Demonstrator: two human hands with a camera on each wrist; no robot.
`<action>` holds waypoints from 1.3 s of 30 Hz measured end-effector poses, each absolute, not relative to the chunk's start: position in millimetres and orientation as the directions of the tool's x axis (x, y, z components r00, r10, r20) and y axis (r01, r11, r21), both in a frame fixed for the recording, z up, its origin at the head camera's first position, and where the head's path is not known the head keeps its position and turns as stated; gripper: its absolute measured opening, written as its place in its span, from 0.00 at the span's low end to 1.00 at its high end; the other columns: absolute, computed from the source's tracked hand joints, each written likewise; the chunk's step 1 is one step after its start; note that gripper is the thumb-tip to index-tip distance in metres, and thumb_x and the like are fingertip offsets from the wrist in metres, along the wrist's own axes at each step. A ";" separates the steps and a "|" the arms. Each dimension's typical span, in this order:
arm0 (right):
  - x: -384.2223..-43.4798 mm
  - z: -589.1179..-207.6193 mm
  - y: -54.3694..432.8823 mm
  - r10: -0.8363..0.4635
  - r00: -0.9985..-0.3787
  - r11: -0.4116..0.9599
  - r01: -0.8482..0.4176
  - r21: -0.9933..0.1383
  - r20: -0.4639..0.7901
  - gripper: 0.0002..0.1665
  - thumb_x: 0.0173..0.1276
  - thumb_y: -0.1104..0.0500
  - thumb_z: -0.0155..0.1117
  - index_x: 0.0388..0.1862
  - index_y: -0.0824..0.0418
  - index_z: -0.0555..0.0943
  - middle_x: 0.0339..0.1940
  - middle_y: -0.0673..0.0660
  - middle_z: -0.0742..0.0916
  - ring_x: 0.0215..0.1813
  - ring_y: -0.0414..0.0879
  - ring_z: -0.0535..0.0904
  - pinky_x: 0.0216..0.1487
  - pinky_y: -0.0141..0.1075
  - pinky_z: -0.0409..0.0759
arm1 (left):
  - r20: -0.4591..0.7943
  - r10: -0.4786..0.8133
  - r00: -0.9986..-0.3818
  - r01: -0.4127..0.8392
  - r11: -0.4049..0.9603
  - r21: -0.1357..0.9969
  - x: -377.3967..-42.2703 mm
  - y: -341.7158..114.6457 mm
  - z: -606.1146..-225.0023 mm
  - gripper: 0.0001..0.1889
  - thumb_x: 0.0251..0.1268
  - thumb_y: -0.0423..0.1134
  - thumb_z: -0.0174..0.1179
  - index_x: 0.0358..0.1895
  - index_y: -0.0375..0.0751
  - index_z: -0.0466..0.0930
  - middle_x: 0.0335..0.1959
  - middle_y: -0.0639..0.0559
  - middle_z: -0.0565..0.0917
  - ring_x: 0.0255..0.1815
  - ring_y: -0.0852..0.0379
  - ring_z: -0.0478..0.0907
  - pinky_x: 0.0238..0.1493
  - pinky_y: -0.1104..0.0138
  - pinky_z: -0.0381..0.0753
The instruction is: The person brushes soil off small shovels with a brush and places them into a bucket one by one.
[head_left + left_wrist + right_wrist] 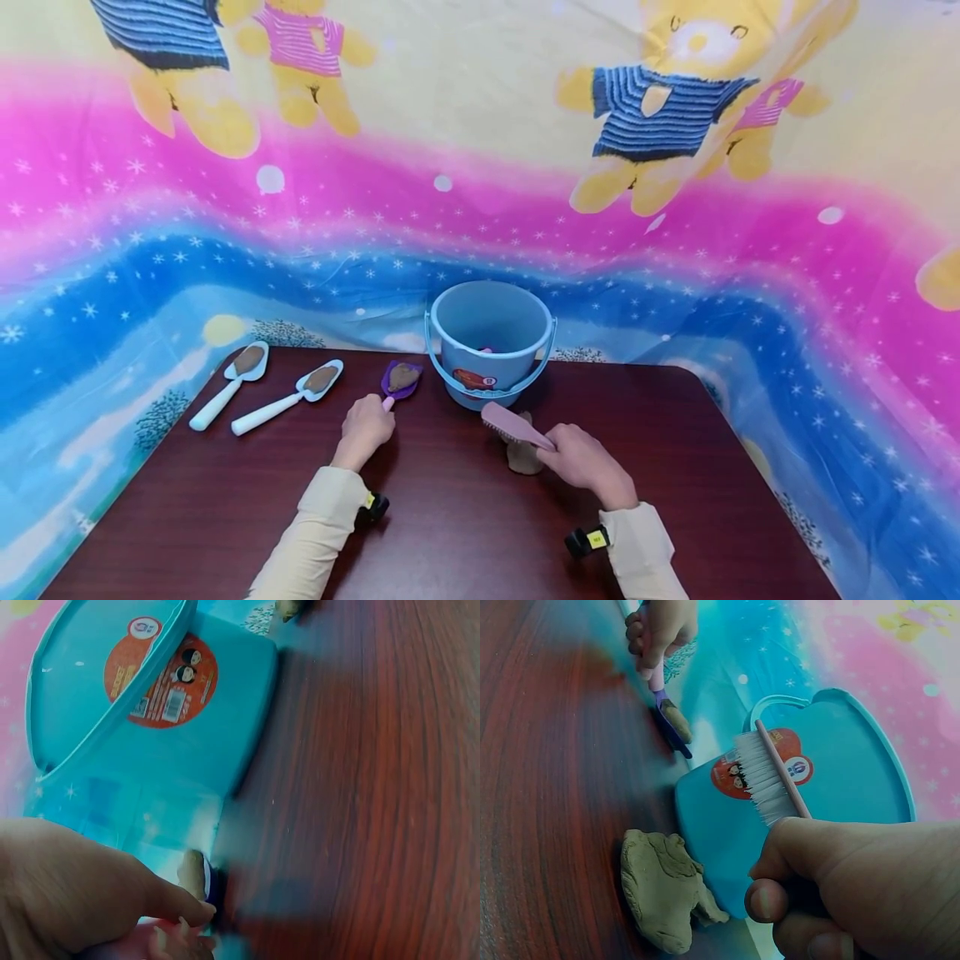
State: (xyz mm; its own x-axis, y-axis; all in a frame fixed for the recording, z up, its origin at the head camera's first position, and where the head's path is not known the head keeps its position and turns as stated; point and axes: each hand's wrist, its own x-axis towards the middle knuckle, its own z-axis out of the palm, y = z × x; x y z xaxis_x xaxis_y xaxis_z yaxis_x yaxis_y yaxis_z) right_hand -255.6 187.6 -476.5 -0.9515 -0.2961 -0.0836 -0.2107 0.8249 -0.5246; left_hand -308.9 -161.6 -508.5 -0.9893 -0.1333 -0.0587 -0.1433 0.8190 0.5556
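Observation:
My left hand (pixel 366 429) grips the pink handle of a small purple toy shovel (pixel 399 395), whose blade bears a lump of brown clay (pixel 406 377). It is left of a light blue bucket (pixel 517 364). In my right hand (pixel 588 462) is a pink brush (pixel 516 423), held by its handle, white bristles (pixel 763 780) showing in the right wrist view. The brush head is in front of the bucket, above a flattened piece of clay (pixel 660 889) on the table. In the left wrist view, the left thumb and fingers hide most of the shovel.
Two white scoops (pixel 213 407) (pixel 264 414), each holding clay, lie on the left of the dark red table (pixel 465 533). Something pink (pixel 486 350) shows inside the bucket, whose handle hangs down in front. A patterned cloth (pixel 465 208) with bears hangs behind the table.

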 end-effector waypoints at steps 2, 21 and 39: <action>-255.5 -476.7 188.0 -0.300 -0.950 0.824 -0.211 -0.526 -0.087 0.13 0.72 0.58 0.65 0.25 0.59 0.83 0.15 0.51 0.76 0.18 0.43 0.68 0.22 0.35 0.69 | -0.057 -0.124 -0.991 -0.135 0.821 0.555 -309.0 -164.6 -509.1 0.11 0.70 0.38 0.61 0.40 0.29 0.80 0.35 0.36 0.83 0.32 0.44 0.79 0.35 0.52 0.78; -254.9 -475.8 185.9 -0.306 -0.951 0.815 -0.232 -0.531 -0.053 0.15 0.71 0.59 0.65 0.22 0.60 0.82 0.14 0.50 0.76 0.18 0.42 0.68 0.22 0.34 0.69 | -0.097 0.060 -0.993 -0.001 0.846 0.534 -274.9 -192.5 -470.5 0.14 0.67 0.41 0.67 0.29 0.36 0.77 0.23 0.46 0.76 0.26 0.51 0.73 0.30 0.60 0.73; -245.9 -462.7 159.1 -0.357 -0.933 0.730 -0.308 -0.610 0.044 0.20 0.71 0.59 0.63 0.17 0.57 0.77 0.13 0.46 0.71 0.17 0.38 0.66 0.19 0.32 0.67 | -0.049 0.215 -0.975 0.157 0.834 0.528 -221.2 -159.1 -434.4 0.10 0.61 0.39 0.72 0.36 0.36 0.85 0.23 0.51 0.78 0.25 0.55 0.73 0.31 0.61 0.74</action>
